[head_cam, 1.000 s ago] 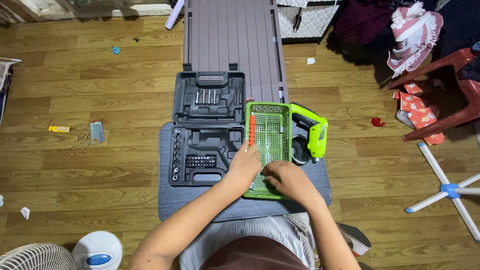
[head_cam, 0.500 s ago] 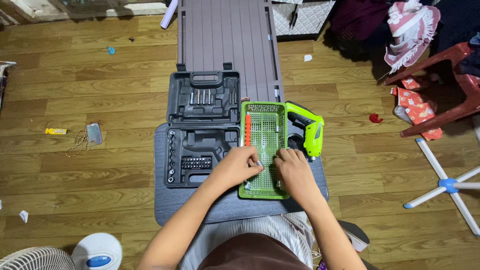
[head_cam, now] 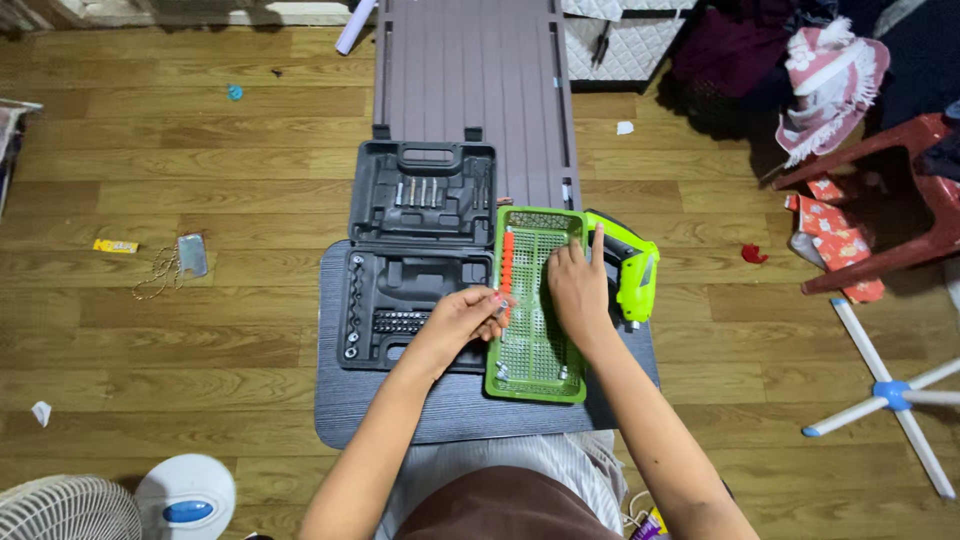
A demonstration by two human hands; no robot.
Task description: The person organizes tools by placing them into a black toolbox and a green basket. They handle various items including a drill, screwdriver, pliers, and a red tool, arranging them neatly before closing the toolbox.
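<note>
Green basket (head_cam: 536, 352) under both hands, left (head_cam: 465, 315) pinching, right (head_cam: 578, 285) flat.

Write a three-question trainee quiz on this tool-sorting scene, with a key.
1. True or false: the green basket lies left of the open tool case.
2. Which hand reaches the far end of the basket: A left hand, B right hand?
3. What green tool lies right of the basket?

Key: 1 false; 2 B; 3 a cordless screwdriver.
</note>
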